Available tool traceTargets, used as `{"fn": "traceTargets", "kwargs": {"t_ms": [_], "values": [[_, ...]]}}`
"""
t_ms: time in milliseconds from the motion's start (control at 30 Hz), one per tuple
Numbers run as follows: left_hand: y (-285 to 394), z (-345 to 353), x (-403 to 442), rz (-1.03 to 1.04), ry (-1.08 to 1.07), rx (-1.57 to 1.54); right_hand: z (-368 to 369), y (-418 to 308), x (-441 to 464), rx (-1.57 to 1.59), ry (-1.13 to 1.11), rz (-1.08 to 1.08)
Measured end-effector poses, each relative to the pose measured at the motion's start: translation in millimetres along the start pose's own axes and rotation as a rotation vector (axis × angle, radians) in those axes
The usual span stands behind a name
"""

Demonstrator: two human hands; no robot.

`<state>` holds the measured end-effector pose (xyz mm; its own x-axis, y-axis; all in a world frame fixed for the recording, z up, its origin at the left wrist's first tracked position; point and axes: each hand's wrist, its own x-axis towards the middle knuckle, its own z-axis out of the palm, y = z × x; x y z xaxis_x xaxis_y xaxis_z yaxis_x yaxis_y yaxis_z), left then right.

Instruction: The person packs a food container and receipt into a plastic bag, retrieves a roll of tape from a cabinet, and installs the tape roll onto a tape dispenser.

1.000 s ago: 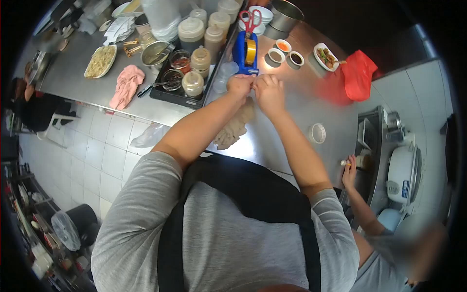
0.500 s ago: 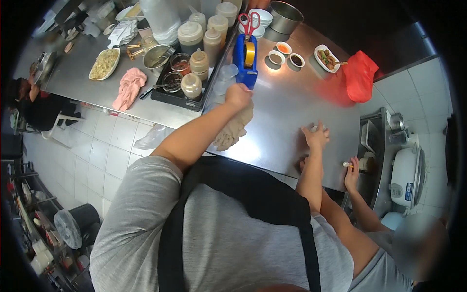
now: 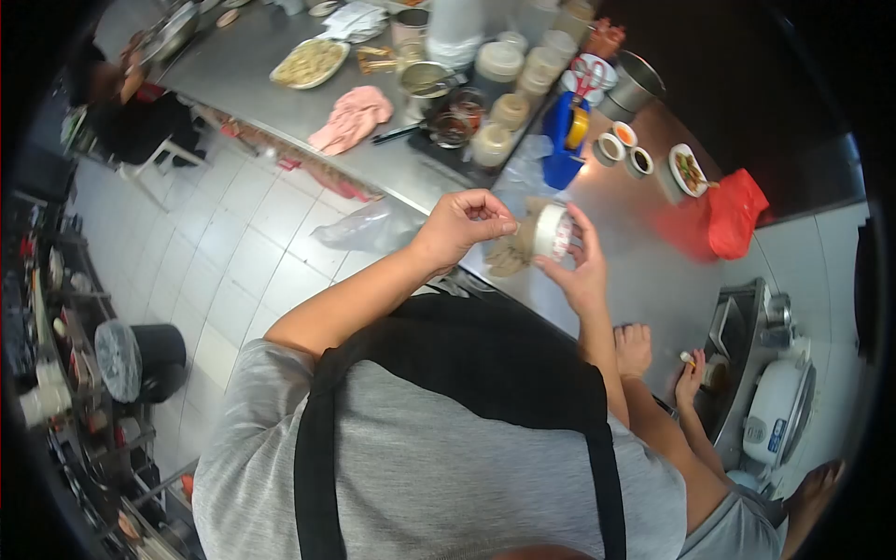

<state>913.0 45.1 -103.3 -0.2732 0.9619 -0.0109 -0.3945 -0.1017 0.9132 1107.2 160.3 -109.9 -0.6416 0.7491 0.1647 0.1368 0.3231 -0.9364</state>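
Between its thumb and fingers my right hand (image 3: 581,266) holds a round white container (image 3: 553,232) tilted on its side. My left hand (image 3: 464,227) is just left of it, thumb and fingers pinched together; what is in the pinch is too small to make out. Behind the container a crumpled beige cloth (image 3: 509,255) lies on the steel table. Beyond the hands stands a blue tape dispenser (image 3: 563,166) with yellow tape, and red-handled scissors (image 3: 587,75) rest at its far end.
Small sauce dishes (image 3: 640,161), a plate of food (image 3: 688,170) and a red bag (image 3: 734,215) are to the right. Bottles and jars (image 3: 491,145) and a pink cloth (image 3: 353,119) stand or lie left. A co-worker's hands (image 3: 634,350) are at the near right.
My right hand went from the dispenser to the right, took hold of the round container and brought it back left. My left hand moved from the dispenser toward me. The view turned left.
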Motion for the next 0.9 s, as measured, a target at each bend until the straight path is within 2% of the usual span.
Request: {"fn": "traceTargets", "kwargs": {"t_ms": [67, 100, 167, 367, 567, 667, 767, 800, 900], "values": [[14, -19, -32, 0.027, 0.056, -0.086, 52, -26, -3, 0.021, -0.106, -0.109], [20, -29, -49, 0.044, 0.088, -0.128, 76, -31, -4, 0.11, -0.156, 0.003], [30, -53, -85, 0.09, 0.18, -0.111, 129, -35, -2, 0.236, -0.215, -0.065], [62, -137, -213, 0.225, 0.525, -0.009, 274, -92, -35, 0.318, -0.425, -0.248], [97, -203, -336, 0.283, 0.819, 0.036, 402, -138, -83, 0.357, -0.658, -0.279], [106, -237, -390, 0.265, 0.864, 0.008, 455, -163, -100, 0.365, -0.785, -0.37], [118, -266, -435, 0.119, 0.745, -0.265, 505, -182, -108, 0.366, -0.991, -0.459], [111, -280, -451, 0.163, 0.702, -0.256, 524, -185, -108, 0.378, -1.1, -0.47], [100, -313, -480, 0.286, 0.823, -0.281, 580, -193, -108, 0.427, -1.33, -0.485]]}}
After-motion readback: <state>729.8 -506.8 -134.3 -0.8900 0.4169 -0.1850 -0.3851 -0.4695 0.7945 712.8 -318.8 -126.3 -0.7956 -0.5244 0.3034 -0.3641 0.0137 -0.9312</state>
